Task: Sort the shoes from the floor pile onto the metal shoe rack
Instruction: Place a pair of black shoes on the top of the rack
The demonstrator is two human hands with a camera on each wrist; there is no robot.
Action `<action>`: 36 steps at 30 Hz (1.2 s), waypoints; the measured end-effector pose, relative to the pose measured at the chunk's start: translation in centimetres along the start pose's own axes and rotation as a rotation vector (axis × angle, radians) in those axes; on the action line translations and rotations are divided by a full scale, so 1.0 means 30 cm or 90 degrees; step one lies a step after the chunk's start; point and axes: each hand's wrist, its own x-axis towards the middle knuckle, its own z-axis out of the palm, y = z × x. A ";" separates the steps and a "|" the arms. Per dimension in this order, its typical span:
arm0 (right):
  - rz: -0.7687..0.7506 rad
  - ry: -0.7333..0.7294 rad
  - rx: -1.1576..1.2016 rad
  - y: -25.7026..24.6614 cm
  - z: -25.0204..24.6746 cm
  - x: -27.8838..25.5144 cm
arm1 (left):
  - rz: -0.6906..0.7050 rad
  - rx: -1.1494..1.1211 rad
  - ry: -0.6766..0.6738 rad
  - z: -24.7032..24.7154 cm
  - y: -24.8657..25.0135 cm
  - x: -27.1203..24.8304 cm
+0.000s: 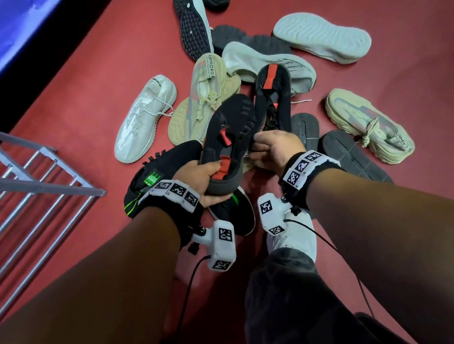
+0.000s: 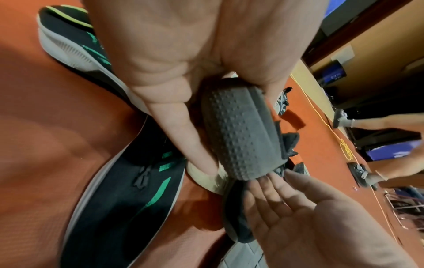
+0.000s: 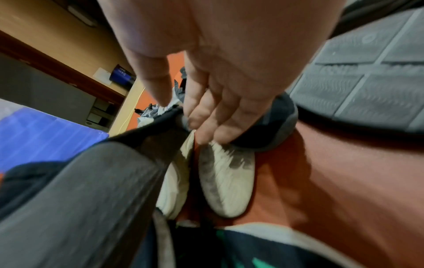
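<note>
Metal shoe rack [image 1: 34, 184] left of the shoe pile [image 1: 242, 70]. Left hand [image 1: 203, 177] gripping a black shoe with red patches [image 1: 227, 142]. Right hand [image 1: 275, 147], fingers loose, touching its matching shoe [image 1: 273, 97].

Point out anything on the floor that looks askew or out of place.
Several shoes lie sole-up: a white-soled shoe at far right and a black shoe at the top. The beige shoes lie apart, on opposite sides of the pile.

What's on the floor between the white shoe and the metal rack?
Nothing. In the head view, only bare red floor lies between the white shoe and the metal shoe rack.
</note>
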 end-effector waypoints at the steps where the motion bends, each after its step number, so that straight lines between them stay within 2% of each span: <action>1: -0.033 0.075 -0.033 -0.006 -0.019 0.010 | -0.002 0.004 -0.004 0.000 -0.001 0.001; 4: -0.114 0.297 -0.269 -0.030 -0.081 0.002 | 0.000 0.022 0.019 -0.015 -0.012 0.013; 6: -0.076 0.369 -0.342 -0.019 -0.127 0.017 | 0.014 0.067 0.043 -0.025 -0.025 0.032; 8: -0.009 0.344 -0.344 0.003 -0.148 0.039 | 0.018 0.082 0.049 -0.031 -0.034 0.042; 12: 0.065 0.194 -0.338 0.034 -0.130 0.046 | 0.011 0.072 0.049 -0.036 -0.037 0.045; 16: 0.050 0.174 -0.363 0.013 -0.124 0.029 | 0.007 0.087 0.041 -0.033 -0.029 0.031; 18: 0.076 0.175 -0.346 0.011 -0.124 0.018 | -0.013 0.056 0.039 -0.034 -0.026 0.024; 21: 0.098 0.177 -0.277 0.027 -0.137 0.031 | -0.023 0.044 0.064 -0.035 -0.027 0.019; 26: 0.080 0.157 -0.289 0.028 -0.155 0.084 | -0.026 -0.004 0.111 -0.030 -0.011 -0.008; 29: 0.048 0.114 -0.277 -0.046 -0.089 -0.029 | -0.020 0.014 0.123 -0.031 0.052 -0.078; 32: 0.032 0.105 -0.230 -0.148 -0.036 -0.157 | -0.018 0.080 0.134 -0.042 0.150 -0.222; 34: 0.069 0.082 -0.157 -0.243 0.014 -0.261 | 0.012 0.108 0.155 -0.052 0.220 -0.339; 36: 0.071 0.043 -0.167 -0.348 0.067 -0.393 | 0.041 0.118 0.168 -0.061 0.294 -0.476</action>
